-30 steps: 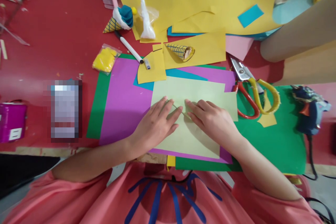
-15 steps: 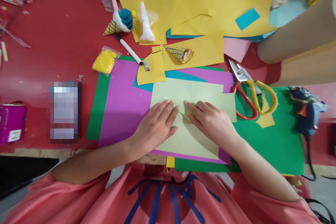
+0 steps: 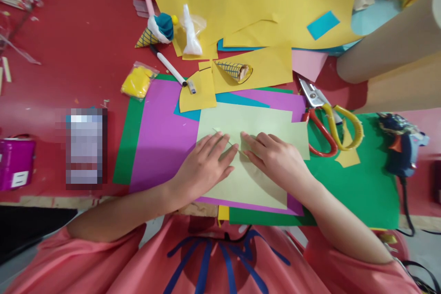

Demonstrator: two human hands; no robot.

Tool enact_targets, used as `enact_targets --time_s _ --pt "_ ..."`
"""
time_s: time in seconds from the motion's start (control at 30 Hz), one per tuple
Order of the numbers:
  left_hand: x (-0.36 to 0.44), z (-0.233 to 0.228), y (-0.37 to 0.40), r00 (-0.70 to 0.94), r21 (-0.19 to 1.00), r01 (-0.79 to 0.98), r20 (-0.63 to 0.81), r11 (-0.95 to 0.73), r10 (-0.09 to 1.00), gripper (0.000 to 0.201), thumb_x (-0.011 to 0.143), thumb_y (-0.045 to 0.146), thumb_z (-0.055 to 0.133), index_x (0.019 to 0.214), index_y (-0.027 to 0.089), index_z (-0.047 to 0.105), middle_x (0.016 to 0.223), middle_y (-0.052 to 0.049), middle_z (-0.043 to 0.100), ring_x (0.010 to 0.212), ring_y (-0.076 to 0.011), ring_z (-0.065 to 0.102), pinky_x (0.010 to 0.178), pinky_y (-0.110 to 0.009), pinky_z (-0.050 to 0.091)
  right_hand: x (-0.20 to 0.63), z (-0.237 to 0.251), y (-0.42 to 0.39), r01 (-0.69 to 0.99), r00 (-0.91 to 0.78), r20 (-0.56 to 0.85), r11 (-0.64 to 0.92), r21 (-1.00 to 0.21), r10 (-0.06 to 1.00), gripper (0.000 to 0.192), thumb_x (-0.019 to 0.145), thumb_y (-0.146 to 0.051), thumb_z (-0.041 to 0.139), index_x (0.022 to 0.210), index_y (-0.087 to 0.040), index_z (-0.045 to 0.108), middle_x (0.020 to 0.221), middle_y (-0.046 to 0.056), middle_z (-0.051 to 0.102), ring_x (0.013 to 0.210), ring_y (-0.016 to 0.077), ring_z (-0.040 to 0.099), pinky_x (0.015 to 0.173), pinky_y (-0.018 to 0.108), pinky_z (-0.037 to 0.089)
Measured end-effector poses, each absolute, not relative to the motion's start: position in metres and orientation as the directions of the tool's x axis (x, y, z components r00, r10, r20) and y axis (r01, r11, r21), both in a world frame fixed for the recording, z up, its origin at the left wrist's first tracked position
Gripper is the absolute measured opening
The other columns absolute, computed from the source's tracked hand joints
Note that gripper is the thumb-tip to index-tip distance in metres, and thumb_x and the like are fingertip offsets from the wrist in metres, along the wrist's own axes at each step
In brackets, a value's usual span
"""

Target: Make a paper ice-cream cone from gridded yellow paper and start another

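A pale green paper sheet (image 3: 257, 183) lies on top of purple and green sheets in front of me. My left hand (image 3: 208, 161) rests on it, fingers stretched out and slightly spread. From the other side my right hand (image 3: 274, 151) presses down, its index finger extended and the others a little bent. Between my fingertips runs a narrow pale green paper edge (image 3: 235, 144), slanting from upper left to lower right. Whether it is a separate strip or a fold I cannot tell, as my fingers cover part of it.
Red-and-yellow-handled scissors (image 3: 327, 119) lie right of the sheet, with a glue gun (image 3: 408, 149) farther right. Beyond the sheet are a paper cone (image 3: 234, 71), a white marker (image 3: 171, 69) and an ice-cream-cone craft (image 3: 156, 30). A phone (image 3: 84, 147) lies left; a cardboard tube (image 3: 389, 41) stands back right.
My left fingers have shifted slightly to the right along the slanting paper edge, and their tips sit a bit lower. My right hand has hardly moved.
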State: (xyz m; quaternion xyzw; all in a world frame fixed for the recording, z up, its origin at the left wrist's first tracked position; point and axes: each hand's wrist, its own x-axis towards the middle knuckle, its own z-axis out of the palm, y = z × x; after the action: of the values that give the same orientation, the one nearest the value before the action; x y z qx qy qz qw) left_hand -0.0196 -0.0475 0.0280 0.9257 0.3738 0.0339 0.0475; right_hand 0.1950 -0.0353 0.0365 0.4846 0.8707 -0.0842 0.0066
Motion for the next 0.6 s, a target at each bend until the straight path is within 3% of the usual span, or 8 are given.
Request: enact_targets --time_s 0.17,0.37,0.6 --pt "-0.0197 0.0282 -0.0467 0.716 0.130 0.689 0.031 -0.713 0.697 0.038 0.093 0.029 0.052 0.129 0.016 0.055 0.134 -0.018 0.056 0.129 -0.0325 0.051 0.107 -0.049 0.044 0.1948 0.0368 -0.0367 0.849 -0.523 -0.103 0.508 -0.142 0.846 0.040 0.098 -0.033 0.045 0.133 -0.016 0.054 0.090 0.006 0.066 0.078 0.0169 0.061 0.055 0.029 0.037" --pt "-0.0197 0.0251 -0.0483 0.766 0.099 0.632 0.074 -0.769 0.639 0.041 0.095 0.029 0.048 0.129 0.007 0.054 0.131 -0.017 0.060 0.125 -0.0303 0.054 0.106 -0.048 0.043 0.1949 0.0379 -0.0368 0.846 -0.529 -0.117 0.510 -0.154 0.841 0.041 0.097 -0.034 0.046 0.133 -0.015 0.053 0.092 0.006 0.066 0.080 0.0172 0.062 0.055 0.028 0.037" --pt "-0.0195 0.0276 -0.0486 0.713 0.142 0.691 0.034 -0.709 0.701 0.039 0.093 0.031 0.052 0.129 0.015 0.056 0.131 -0.013 0.059 0.128 -0.0330 0.051 0.106 -0.051 0.043 0.1952 0.0378 -0.0367 0.846 -0.529 -0.122 0.512 -0.150 0.840 0.041 0.098 -0.035 0.044 0.133 -0.015 0.053 0.092 0.007 0.066 0.079 0.0174 0.061 0.055 0.028 0.037"
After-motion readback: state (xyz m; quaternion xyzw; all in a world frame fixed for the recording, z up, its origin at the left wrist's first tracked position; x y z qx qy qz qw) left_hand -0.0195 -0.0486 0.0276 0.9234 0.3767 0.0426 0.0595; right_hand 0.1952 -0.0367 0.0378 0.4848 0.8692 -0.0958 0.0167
